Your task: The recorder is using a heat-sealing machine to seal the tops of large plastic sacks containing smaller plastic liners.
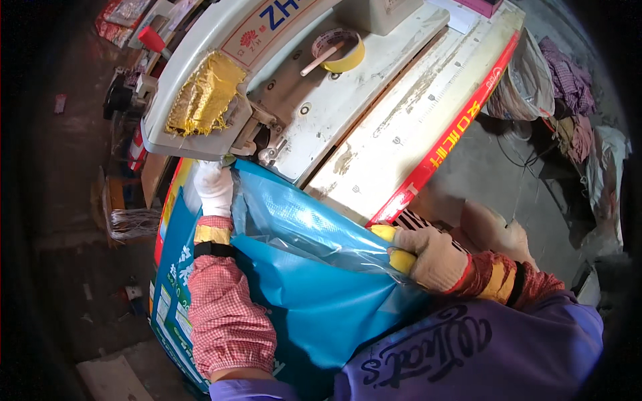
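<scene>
A large blue woven plastic bag [301, 281] with a shiny transparent liner [301, 244] at its mouth hangs over the front of a sewing machine [194, 100]. My left hand [214, 188], in a white glove, is at the bag's far left edge, right below the machine's head. The machine head hides most of its fingers, so their grip does not show. My right hand [428, 257], gloved with yellow fingertips, pinches the right end of the bag's mouth. The top edge of the bag stretches between both hands, along the machine bed's front.
A yellow tape roll [344, 53] with a thin stick [322, 59] in it lies on the machine bed [294, 127]. A worn white board [414, 113] with a red edge strip runs along its right. Cloths and plastic bags [528, 80] are piled at the far right.
</scene>
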The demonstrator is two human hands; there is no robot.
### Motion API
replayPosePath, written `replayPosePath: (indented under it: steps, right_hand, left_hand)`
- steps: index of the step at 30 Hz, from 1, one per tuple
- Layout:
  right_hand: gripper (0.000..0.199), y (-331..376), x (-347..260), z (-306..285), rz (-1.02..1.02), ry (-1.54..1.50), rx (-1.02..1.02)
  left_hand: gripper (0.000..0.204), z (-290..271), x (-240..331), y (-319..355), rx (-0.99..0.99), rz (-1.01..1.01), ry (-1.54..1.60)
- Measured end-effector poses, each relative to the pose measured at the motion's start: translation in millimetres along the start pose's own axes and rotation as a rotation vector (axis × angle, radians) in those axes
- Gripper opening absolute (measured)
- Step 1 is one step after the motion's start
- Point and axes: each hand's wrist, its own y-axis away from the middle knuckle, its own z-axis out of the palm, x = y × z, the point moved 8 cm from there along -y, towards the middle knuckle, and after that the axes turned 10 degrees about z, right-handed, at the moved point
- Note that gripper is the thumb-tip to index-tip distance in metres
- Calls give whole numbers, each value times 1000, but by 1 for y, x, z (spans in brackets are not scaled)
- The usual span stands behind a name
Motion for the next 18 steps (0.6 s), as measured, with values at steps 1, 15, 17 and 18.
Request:
replayPosePath:
  steps: [1,15,17,18]
  right_hand:
    - [31,4,-10,-4,1,7,-7]
    - [39,16,21,-8,756,646,-73]
    - [57,12,2,-12,754,490,66]
    - [63,5,19,-3,764,185,92]
  left_hand:
    - [32,3,-4,2,10,32,32]
    - [11,-23,61,-18,-344,-63,225]
    - [13,-21,55,-32,-288,61,44]
    - [15,-10,32,-30,-447,-26,-24]
